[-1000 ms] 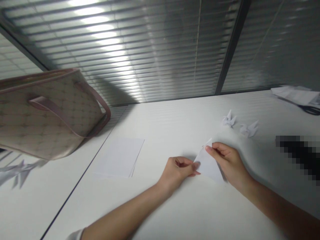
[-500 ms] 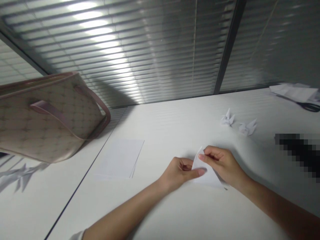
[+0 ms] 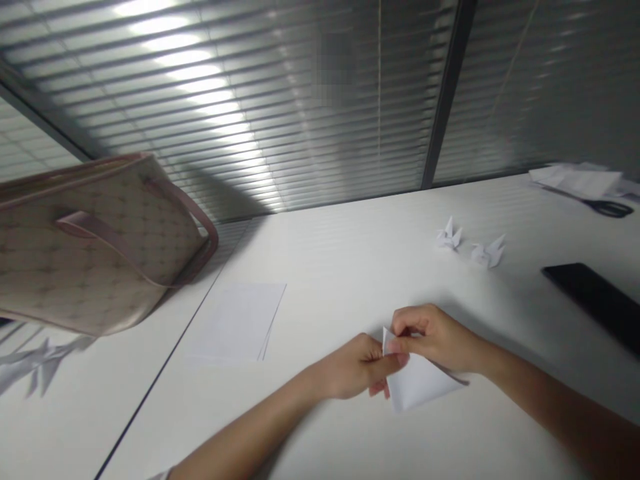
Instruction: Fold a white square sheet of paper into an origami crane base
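You held a **folded white paper** [image 3: 417, 381], roughly triangular, between both hands, just above or against the near part of the white **counter** [image 3: 380, 220]; whether it touched the surface could not be told. Its upper tip stood up between the hands, and its long flap ran out to the right beneath your right wrist.

Your **left hand** [image 3: 353, 367] was grasping the paper's left edge, with the thumb across the front and the fingers curled behind it. Your **right hand** [image 3: 435, 340] was grasping the upper tip in a tight pinch, its fingertips meeting the left thumb there.

Beyond the hands, toward the far right, sat two small **paper cranes** [image 3: 449, 235], side by side and just apart. A black **phone** [image 3: 595, 300] lay nearer the right edge, with black-handled **scissors** [image 3: 607, 209] and loose **paper sheets** [image 3: 575, 181] at the far right. To the left of the hands lay a small **stack of white paper** [image 3: 235, 321]. A beige patterned **tote bag** [image 3: 95, 243] with pink trim and straps occupied the far left, in front of slatted **window blinds** [image 3: 250, 113].
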{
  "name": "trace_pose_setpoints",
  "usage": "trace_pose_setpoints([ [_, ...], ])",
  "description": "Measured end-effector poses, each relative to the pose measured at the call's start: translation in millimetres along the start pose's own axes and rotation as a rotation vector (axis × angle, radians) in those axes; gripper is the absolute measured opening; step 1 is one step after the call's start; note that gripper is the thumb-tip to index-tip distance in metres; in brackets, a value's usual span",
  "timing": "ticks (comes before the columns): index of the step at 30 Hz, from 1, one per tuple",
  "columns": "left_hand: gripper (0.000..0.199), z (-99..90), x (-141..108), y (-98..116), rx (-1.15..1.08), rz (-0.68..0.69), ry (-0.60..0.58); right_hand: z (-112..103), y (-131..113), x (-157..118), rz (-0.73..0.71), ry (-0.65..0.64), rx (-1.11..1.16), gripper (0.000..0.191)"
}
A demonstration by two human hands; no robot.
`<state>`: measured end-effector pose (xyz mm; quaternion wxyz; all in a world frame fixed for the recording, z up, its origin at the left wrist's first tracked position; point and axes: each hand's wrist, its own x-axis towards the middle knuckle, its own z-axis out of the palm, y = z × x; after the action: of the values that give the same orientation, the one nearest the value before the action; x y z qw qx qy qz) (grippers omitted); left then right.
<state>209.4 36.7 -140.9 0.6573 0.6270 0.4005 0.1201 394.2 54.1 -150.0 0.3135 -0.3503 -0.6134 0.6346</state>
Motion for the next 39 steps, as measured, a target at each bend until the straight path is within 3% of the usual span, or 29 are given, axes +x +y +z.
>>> trace_pose_setpoints([
  [2,0.055,0.9,-3,2,0.001,0.013,0.022,-8,1,0,0.012,-0.058,0.07,0.03],
  [4,0.056,-0.6,-4,2,-0.008,0.036,0.117,-18,3,0,0.005,-0.077,0.161,0.044],
  [7,0.058,-5.3,0,-1,-0.027,0.093,0.365,-25,5,2,-0.045,-0.02,0.3,0.074],
  [9,0.06,-5.7,3,-3,-0.036,0.132,0.533,-18,7,4,-0.069,0.022,0.371,0.082],
  [11,0.06,-1.1,6,-6,-0.047,0.159,0.641,-4,10,6,-0.068,0.059,0.409,0.074],
  [13,0.06,7.7,8,-8,-0.064,0.175,0.67,11,13,8,-0.059,0.104,0.428,0.053],
  [16,0.059,19.9,12,-12,-0.098,0.196,0.621,22,17,8,-0.038,0.188,0.426,0.028],
  [19,0.058,18.9,16,-17,-0.15,0.191,0.52,16,16,8,-0.012,0.23,0.388,0.027],
  [26,0.041,-25.6,6,-2,-0.279,0.102,0.126,-4,11,5,0.115,0.278,0.214,0.018],
  [29,0.042,-29.7,1,4,-0.26,0.035,-0.029,0,11,3,0.151,0.251,0.16,0.015],
  [35,0.054,-11.9,5,-2,-0.2,-0.011,-0.064,9,6,1,0.176,0.132,0.162,0.02],
  [39,0.056,-13.8,6,2,-0.181,0.016,-0.047,7,6,2,0.186,0.141,0.208,0.031],
])
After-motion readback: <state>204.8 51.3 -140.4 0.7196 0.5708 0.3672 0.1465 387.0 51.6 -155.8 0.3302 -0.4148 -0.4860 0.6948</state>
